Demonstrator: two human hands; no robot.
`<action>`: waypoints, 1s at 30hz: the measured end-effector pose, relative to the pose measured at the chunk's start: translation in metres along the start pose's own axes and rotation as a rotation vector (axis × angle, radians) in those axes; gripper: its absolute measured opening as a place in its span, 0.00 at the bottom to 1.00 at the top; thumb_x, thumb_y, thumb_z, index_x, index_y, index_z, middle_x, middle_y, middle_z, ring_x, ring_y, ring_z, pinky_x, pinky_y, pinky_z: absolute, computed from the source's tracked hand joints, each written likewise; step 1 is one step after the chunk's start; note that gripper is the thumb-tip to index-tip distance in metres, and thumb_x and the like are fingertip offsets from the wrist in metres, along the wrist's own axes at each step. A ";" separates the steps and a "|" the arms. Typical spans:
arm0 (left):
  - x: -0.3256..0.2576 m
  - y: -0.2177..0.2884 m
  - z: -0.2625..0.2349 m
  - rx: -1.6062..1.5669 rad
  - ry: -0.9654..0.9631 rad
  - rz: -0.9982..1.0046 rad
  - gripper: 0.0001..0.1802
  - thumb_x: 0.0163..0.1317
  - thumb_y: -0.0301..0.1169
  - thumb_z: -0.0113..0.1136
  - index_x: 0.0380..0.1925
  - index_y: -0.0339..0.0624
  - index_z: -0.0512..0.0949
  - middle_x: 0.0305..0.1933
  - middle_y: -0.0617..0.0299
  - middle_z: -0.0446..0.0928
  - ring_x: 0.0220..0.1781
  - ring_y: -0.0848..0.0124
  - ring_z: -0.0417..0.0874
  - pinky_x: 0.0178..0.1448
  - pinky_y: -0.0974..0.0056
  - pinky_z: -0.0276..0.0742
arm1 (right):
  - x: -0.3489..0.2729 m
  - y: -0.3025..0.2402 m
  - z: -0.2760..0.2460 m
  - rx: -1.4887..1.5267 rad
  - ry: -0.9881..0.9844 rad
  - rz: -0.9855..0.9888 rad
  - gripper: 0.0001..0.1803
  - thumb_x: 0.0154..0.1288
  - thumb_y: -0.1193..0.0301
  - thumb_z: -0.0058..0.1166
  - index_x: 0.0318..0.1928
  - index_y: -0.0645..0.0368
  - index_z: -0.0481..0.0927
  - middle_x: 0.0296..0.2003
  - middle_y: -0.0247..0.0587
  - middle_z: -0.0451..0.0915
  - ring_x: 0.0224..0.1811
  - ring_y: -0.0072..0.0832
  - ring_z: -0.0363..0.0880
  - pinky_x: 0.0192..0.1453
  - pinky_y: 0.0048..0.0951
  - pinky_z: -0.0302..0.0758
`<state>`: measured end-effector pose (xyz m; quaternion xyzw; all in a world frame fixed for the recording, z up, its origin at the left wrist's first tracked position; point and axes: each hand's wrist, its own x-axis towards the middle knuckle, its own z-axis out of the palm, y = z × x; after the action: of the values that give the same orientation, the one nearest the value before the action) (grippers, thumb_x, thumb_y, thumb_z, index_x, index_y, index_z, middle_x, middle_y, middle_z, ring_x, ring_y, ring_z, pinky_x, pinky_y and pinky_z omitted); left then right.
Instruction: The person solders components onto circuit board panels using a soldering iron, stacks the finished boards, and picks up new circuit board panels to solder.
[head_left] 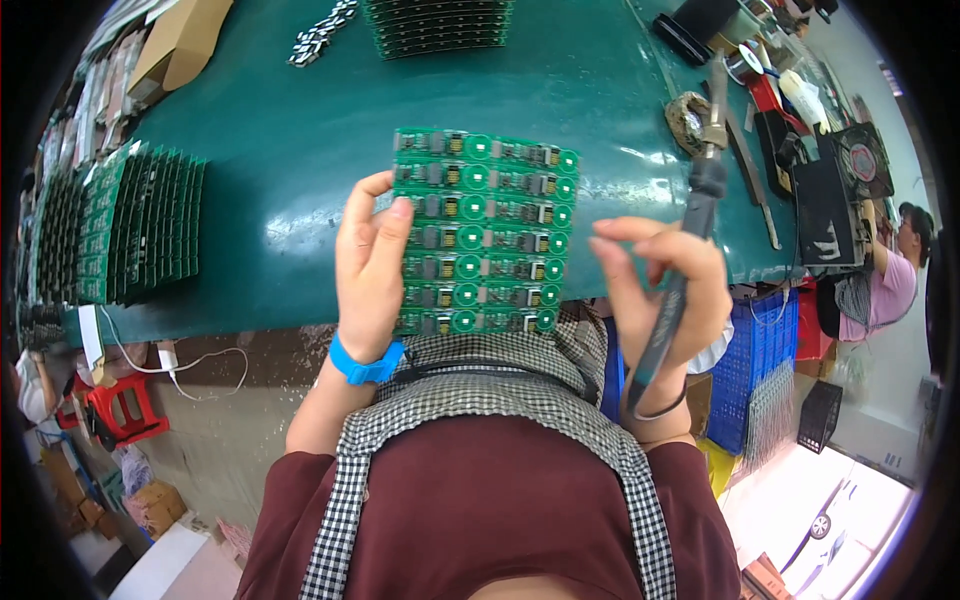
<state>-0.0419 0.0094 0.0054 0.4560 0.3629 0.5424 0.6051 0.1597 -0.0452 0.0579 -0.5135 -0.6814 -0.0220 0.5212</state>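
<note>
My left hand (368, 268) holds a green circuit board panel (485, 232) by its left edge, thumb on its face, raised over the front edge of the green work table (290, 150). The panel carries two columns of small identical modules with round silver pads. My right hand (662, 290) grips a dark soldering iron (690, 240) like a pen, its tip (716, 125) pointing up and away, just right of the panel. A blue band (365, 366) circles my left wrist.
Stacks of green boards stand at the table's left (120, 225) and top middle (440, 25). A brass wool tip cleaner (688, 118), tools and a black box (828, 210) lie at right. A blue crate (760, 360) sits below. Another person (905, 265) sits far right.
</note>
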 end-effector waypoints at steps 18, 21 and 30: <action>0.001 0.001 0.000 -0.033 -0.010 -0.056 0.14 0.70 0.32 0.47 0.51 0.34 0.68 0.41 0.61 0.79 0.43 0.79 0.77 0.49 0.73 0.71 | -0.006 0.031 0.010 0.081 -0.190 -0.066 0.18 0.42 0.83 0.65 0.36 0.59 0.76 0.32 0.36 0.82 0.24 0.32 0.73 0.26 0.28 0.70; -0.002 0.004 0.002 -0.023 -0.007 -0.031 0.15 0.70 0.32 0.47 0.51 0.34 0.68 0.42 0.61 0.79 0.43 0.79 0.77 0.49 0.73 0.71 | -0.010 0.030 0.015 0.057 -0.164 -0.086 0.18 0.42 0.84 0.65 0.36 0.58 0.76 0.31 0.36 0.81 0.24 0.33 0.73 0.26 0.28 0.70; 0.000 -0.004 -0.001 -0.016 0.036 -0.055 0.15 0.71 0.33 0.47 0.52 0.34 0.68 0.41 0.62 0.79 0.42 0.80 0.76 0.48 0.73 0.71 | -0.016 0.025 0.010 0.138 -0.081 0.098 0.17 0.42 0.84 0.65 0.35 0.57 0.76 0.33 0.36 0.83 0.24 0.28 0.72 0.27 0.24 0.71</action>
<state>-0.0418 0.0097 0.0015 0.4310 0.3816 0.5367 0.6169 0.1701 -0.0384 0.0293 -0.5096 -0.6758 0.0716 0.5277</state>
